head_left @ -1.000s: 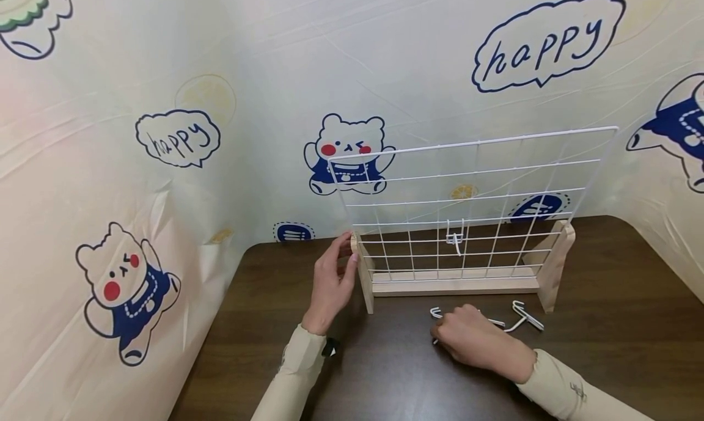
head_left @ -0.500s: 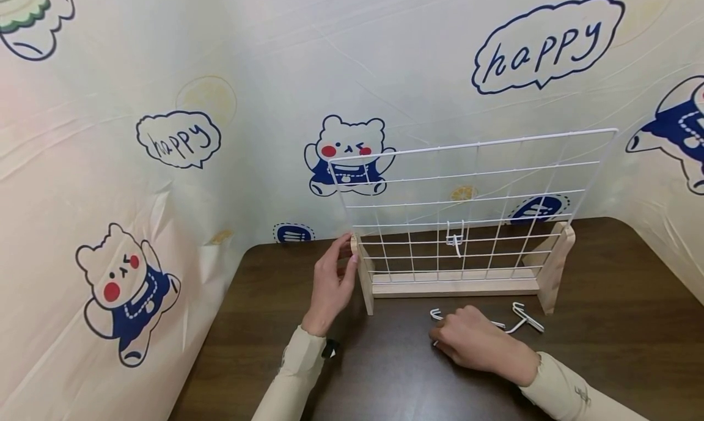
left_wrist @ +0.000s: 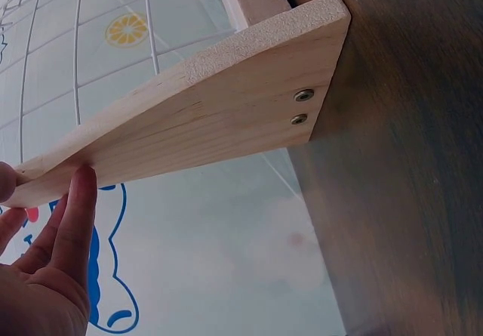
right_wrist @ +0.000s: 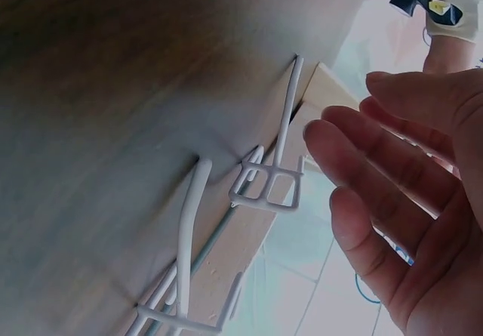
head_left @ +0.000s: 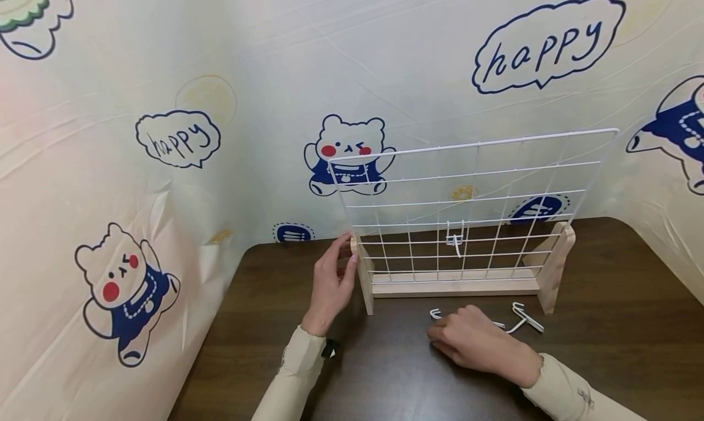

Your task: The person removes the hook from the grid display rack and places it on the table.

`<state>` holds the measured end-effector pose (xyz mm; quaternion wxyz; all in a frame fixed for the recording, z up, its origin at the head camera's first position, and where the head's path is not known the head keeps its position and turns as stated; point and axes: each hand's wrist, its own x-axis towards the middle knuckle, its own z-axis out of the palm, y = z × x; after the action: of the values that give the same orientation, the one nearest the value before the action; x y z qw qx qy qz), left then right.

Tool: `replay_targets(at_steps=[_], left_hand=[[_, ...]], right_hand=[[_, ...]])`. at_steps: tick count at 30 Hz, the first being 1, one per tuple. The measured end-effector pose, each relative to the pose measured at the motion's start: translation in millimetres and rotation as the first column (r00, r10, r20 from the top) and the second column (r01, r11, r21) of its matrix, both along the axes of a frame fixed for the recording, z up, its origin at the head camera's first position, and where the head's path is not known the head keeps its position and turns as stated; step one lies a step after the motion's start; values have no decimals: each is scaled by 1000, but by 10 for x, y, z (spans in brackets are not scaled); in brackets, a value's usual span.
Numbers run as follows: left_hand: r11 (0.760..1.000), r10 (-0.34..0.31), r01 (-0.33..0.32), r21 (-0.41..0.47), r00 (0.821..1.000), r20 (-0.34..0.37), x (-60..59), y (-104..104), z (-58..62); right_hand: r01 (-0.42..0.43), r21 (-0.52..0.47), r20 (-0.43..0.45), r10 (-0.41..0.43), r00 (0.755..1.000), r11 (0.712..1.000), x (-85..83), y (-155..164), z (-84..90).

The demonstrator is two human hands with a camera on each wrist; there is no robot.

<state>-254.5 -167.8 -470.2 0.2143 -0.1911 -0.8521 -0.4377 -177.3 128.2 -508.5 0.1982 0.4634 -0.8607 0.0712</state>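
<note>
**Left hand steadies grid stand, right hand over loose hooks**

Cream cartoon-bear printed backdrop (head_left: pixel 181 164) wraps behind and beside the dark brown wooden table (head_left: pixel 616 347). White wire grid panel in a pale wooden stand (head_left: pixel 473 207) sits upright mid-table, one small white wire hook (head_left: pixel 454 237) already hung low on it. Left hand (head_left: pixel 331 283) rests straight fingertips (left_wrist: pixel 75 200) against the stand's left wooden end piece (left_wrist: pixel 219 117), thumb on its edge, likely bracing so the stand won't slide. Right hand (head_left: pixel 475 341) lies palm-down just in front of the stand, fingers relaxed and spread (right_wrist: pixel 377 170), holding nothing; it's over the loose white wire hooks (right_wrist: pixel 264 185) lying flat on the table, near enough to pick one. Another pair of hooks (head_left: pixel 525 317) lies just right of that hand.
</note>
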Motion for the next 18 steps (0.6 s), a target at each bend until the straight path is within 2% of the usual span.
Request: replay_targets(at_steps=[18], left_hand=[[1000, -1, 1, -9, 1000, -13, 8, 0, 8]], right_hand=[[-81, -161, -128, 61, 990, 984, -72, 68, 125]])
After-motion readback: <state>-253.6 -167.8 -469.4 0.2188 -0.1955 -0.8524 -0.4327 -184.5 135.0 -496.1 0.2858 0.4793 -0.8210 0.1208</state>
